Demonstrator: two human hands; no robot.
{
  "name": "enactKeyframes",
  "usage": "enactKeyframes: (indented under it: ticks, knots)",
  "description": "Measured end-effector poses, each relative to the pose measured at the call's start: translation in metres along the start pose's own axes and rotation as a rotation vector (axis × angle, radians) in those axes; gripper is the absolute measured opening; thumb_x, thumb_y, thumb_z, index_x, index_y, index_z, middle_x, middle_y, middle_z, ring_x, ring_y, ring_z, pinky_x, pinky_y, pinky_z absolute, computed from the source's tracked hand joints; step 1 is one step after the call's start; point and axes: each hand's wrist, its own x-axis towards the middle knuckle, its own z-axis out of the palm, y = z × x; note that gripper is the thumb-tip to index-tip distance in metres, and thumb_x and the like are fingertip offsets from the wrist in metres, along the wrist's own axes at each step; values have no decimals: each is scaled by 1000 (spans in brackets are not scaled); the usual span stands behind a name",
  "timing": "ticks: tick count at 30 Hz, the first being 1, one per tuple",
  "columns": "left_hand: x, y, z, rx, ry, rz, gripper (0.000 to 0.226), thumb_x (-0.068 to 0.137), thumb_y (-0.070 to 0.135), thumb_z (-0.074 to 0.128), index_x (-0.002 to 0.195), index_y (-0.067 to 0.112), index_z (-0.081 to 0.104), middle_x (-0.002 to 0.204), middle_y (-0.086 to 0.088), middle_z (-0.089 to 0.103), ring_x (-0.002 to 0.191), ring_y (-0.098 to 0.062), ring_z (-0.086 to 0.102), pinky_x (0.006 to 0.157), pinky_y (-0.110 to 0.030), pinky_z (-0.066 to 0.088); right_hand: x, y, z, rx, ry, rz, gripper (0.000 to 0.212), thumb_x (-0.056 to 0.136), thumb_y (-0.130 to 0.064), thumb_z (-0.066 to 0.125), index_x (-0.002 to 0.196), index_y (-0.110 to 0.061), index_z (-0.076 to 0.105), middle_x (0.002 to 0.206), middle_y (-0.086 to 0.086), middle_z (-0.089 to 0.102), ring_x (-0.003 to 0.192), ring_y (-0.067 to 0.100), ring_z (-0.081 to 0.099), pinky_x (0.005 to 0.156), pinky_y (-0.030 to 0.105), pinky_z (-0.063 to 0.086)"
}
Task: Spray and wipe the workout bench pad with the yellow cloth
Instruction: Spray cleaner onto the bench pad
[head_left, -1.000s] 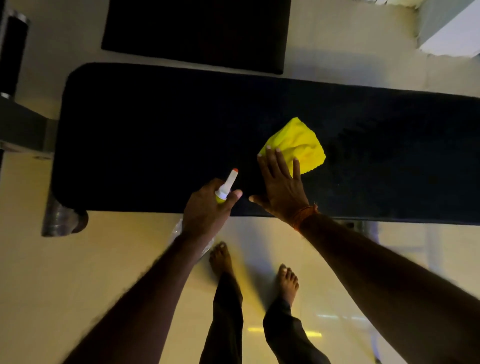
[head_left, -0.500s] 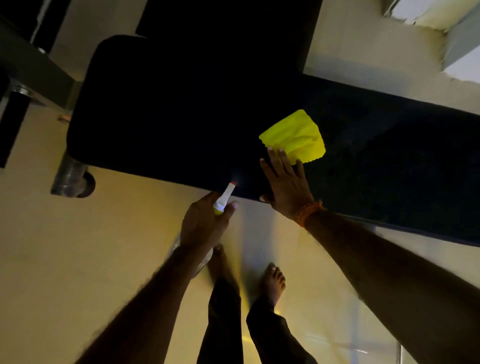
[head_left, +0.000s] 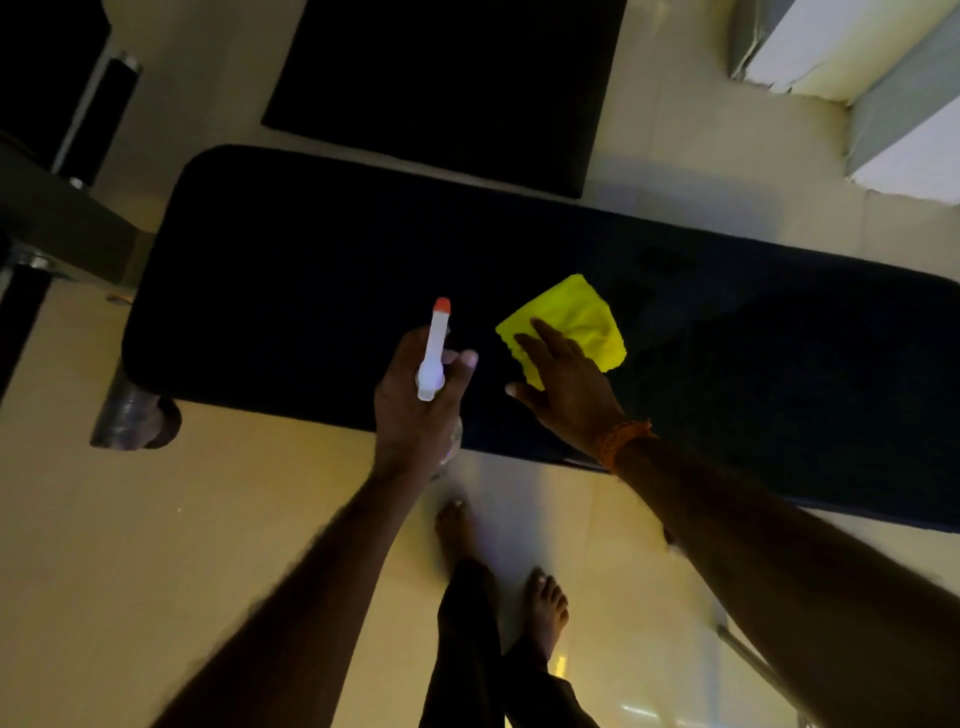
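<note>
Dim room, black bench pad (head_left: 291, 291): right hand (head_left: 566, 389) fingers lie flat on the yellow cloth (head_left: 576, 317), likely soft, light, best gripped bunched; left hand (head_left: 415, 410) fingers wrap a spray bottle (head_left: 436, 348) alongside.

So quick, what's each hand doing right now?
Left hand: closed, holding the spray bottle.
Right hand: open, fingers flat on the yellow cloth.
</note>
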Motion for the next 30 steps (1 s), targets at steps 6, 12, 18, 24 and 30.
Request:
enactKeyframes:
  ticks: [6,12,18,24,30]
  knots:
    - [59,18,26,-112,-29,-59,24,91,29,73,111,24,62,97,13,68,96,3,66,81,-10,48,50,31,-29,154,180,524,87,90,-53,69,156,-9,32,160,16,33,144,39,36,111,55,40]
    - [94,16,37,-203,-125,-48,41,90,25,70,123,0,63,114,-12,70,110,-22,69,99,-42,56,76,48,-24,292,92,745,71,86,-52,74,137,-12,47,137,14,59,128,38,56,105,52,42]
    - [107,17,72,-197,-152,-130,20,94,8,67,114,4,65,105,0,71,99,2,69,85,-16,53,56,62,-34,376,212,568,41,97,-41,65,118,-7,58,103,18,72,100,43,67,82,43,48]
    - [101,50,139,-303,-212,-162,16,93,8,70,103,20,68,111,-14,71,110,-31,69,99,-47,55,8,105,-87,586,514,425,18,95,-31,68,95,-18,56,75,-9,55,68,0,54,68,21,47]
    - [95,77,202,-319,-314,-159,22,91,15,73,112,14,66,108,-3,70,102,-11,71,90,-24,56,-25,151,-123,802,556,442,15,101,-19,63,94,-8,56,82,5,59,73,6,54,67,20,48]
